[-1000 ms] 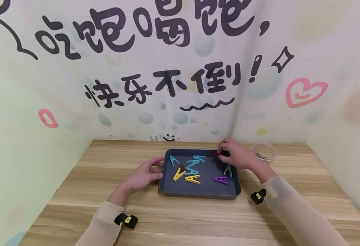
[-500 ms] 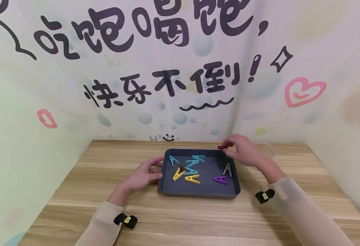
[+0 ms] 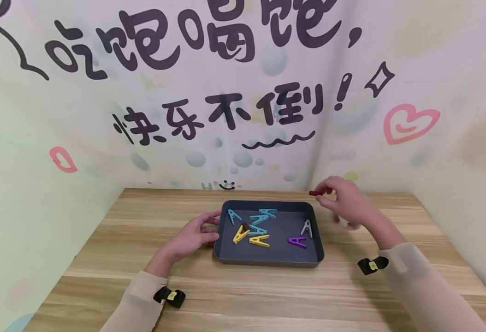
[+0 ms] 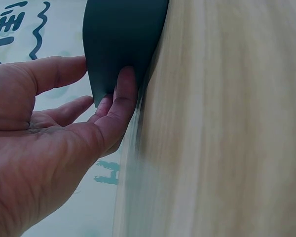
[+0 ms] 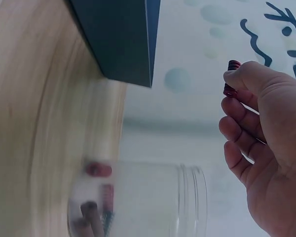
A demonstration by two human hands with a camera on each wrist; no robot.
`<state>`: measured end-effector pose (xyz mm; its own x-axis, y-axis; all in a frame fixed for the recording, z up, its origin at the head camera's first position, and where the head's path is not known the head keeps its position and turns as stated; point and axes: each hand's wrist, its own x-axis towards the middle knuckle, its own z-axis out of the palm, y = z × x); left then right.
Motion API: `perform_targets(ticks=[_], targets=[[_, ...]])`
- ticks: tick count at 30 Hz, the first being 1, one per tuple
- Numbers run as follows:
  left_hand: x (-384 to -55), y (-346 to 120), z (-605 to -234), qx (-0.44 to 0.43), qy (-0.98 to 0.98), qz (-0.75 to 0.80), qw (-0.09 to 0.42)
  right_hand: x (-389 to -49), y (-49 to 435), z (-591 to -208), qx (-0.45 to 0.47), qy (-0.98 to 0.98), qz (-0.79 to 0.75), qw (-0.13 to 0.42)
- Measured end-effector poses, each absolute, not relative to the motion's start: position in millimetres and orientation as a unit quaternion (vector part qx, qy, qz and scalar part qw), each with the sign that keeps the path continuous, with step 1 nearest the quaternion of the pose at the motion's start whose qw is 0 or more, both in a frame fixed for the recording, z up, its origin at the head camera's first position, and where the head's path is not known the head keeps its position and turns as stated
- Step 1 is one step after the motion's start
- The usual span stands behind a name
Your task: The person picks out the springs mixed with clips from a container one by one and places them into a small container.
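Note:
Above the table, to the right of the grey tray (image 3: 268, 263), my right hand (image 3: 348, 203) pinches a small dark red ribbed cylinder (image 5: 230, 92) between thumb and index finger. The other fingers curl loosely below it. My left hand (image 3: 193, 237) touches the tray's left wall; in the left wrist view its relaxed fingers lie against the dark side (image 4: 121, 44). A clear jar (image 5: 153, 200) with several red and brown pieces in its bottom shows in the right wrist view. In the head view my right hand and forearm mostly hide that jar.
Inside the tray lie blue clothespins (image 3: 258, 230), yellow clothespins (image 3: 259, 240), a purple clothespin (image 3: 297, 241) and a grey clothespin (image 3: 307, 228). A small brown piece (image 3: 245, 226) sits by one yellow clothespin. Behind the wooden table (image 3: 268, 299) hangs a printed cloth (image 3: 176, 161).
My right hand has lifted the red cylinder out of the tray's back right corner and carried it right, past the rim. My left hand stays against the tray.

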<state>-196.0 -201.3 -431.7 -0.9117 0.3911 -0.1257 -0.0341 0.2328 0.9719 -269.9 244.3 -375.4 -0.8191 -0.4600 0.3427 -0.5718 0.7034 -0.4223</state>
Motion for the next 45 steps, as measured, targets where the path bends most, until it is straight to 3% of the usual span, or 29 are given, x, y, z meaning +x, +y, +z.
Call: perform_targets(ticks=[30, 36, 45], targets=[[-196, -202, -433, 0.123, 0.765, 0.609, 0.170, -258, 321, -384, 0.251, -0.924, 0.232, 0.173], [-195, -201, -432, 0.121, 0.765, 0.609, 0.171, -256, 328, -390, 0.228, -0.933, 0.230, 0.154], [-194, -200, -431, 0.120, 0.764, 0.610, 0.174, -255, 318, -388, 0.245, -0.926, 0.226, 0.179]])
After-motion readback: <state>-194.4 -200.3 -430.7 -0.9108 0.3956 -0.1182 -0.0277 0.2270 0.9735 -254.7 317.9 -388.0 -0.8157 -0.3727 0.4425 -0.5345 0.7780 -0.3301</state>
